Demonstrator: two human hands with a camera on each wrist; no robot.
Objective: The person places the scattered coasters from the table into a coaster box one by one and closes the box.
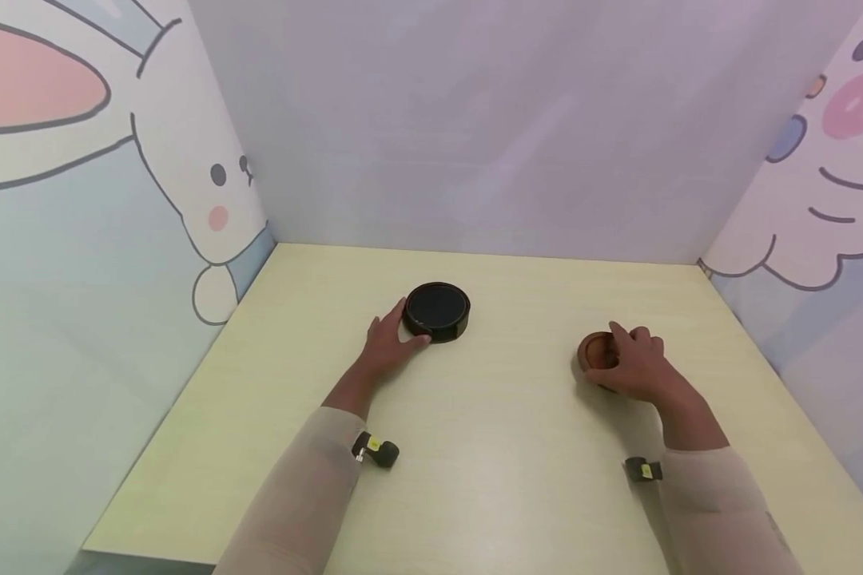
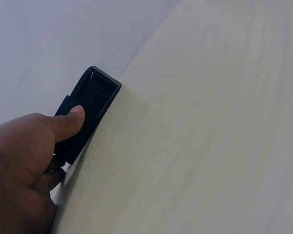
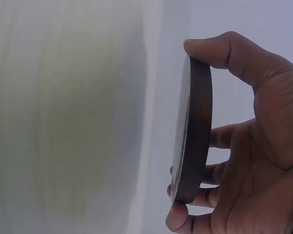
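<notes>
My left hand (image 1: 388, 349) grips the left side of a round black coaster holder (image 1: 437, 311) standing on the table. In the left wrist view, the thumb lies on the wall of the black holder (image 2: 83, 119), beside an opening that shows dark stacked layers. My right hand (image 1: 636, 363) holds a round brown wooden coaster (image 1: 595, 351) with a raised rim. From the right wrist view, the coaster (image 3: 198, 126) is seen edge-on above the table, with the thumb at one edge and fingers at the opposite edge. Part of its face is hidden by the hand.
The pale wood-grain table (image 1: 489, 455) is bordered by a plain grey back wall (image 1: 475, 128). Side walls with cartoon drawings (image 1: 79, 239) rise left and right. A small black device with a yellow label (image 1: 377, 449) is on each sleeve.
</notes>
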